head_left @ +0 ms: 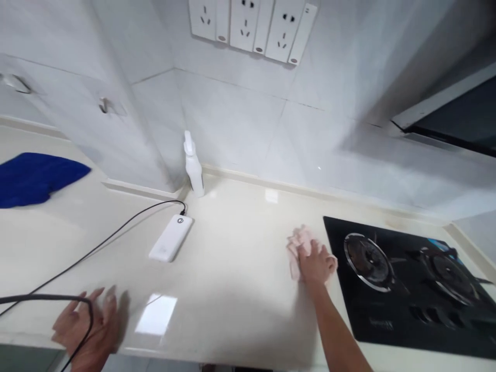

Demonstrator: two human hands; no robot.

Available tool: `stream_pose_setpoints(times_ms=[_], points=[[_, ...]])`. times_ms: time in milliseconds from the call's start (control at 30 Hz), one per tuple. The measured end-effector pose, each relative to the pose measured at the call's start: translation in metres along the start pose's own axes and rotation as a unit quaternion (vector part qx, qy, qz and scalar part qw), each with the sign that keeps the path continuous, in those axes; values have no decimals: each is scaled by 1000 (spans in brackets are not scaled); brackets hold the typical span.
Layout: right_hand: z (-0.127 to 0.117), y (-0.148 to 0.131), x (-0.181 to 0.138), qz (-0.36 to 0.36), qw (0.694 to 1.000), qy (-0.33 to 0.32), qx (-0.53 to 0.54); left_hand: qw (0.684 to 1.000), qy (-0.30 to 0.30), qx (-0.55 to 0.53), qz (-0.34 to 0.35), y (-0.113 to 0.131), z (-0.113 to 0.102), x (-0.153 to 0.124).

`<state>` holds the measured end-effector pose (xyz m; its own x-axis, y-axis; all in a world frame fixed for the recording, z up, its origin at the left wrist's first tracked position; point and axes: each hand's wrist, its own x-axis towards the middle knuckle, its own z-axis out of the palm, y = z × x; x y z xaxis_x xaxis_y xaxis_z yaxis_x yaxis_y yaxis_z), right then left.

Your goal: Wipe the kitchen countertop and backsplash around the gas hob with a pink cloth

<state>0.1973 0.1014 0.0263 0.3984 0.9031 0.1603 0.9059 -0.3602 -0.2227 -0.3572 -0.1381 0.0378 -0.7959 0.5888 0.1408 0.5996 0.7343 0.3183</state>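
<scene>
The pink cloth (pixel 296 253) lies bunched on the cream counter (pixel 232 305), just beside the left edge of the stove. The right hand (pixel 315 263) presses down on it, its fingers close together and slightly curled over the cloth, not pinching it. At 8 o'clock from the cloth, near the counter's front edge, is the left hand (pixel 87 328), blurred, with its fingers spread apart. I cannot tell whether it touches the counter. A thick black cable (pixel 46 298) crosses in front of it.

At 3 o'clock, the black glass gas stove (pixel 403 315) sits in the counter with two burners (pixel 368 261). At 9 o'clock, a white power bank (pixel 170 237) lies flat, a thin black cord (pixel 116 240) plugged into its far end. Farther out at 9 o'clock lies a blue cloth (pixel 34 178). At 10 o'clock, a white spray bottle (pixel 193 168) stands upright against the tiled wall (pixel 232 129). Wall sockets (pixel 244 26) sit at 11 o'clock, and a range hood (pixel 445 113) at 2 o'clock.
</scene>
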Motion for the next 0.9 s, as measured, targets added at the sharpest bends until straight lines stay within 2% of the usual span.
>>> stream_pose_setpoints(times_ms=[67,133,300,433,533,633,733,900], points=[[8,-10,39,72,997,-9,11,999,6,-27,-16,4,-4,-4],[17,-37,68,92,995,-34,14,999,11,-51,-1,7,-6,-8],[34,-152,110,-27,992,-121,18,996,48,-66,43,-2,1,-13],[46,-245,105,-159,973,-169,1,995,59,-62,48,-6,4,-16],[49,-297,70,-286,937,-199,3,996,57,-62,42,-2,1,-19],[43,-318,14,-382,901,-207,9,996,54,-60,40,1,0,-22],[31,-304,-48,-430,881,-199,20,996,52,-60,42,3,2,-24],[12,-247,-156,-467,859,-197,67,995,36,-64,68,5,3,-24]])
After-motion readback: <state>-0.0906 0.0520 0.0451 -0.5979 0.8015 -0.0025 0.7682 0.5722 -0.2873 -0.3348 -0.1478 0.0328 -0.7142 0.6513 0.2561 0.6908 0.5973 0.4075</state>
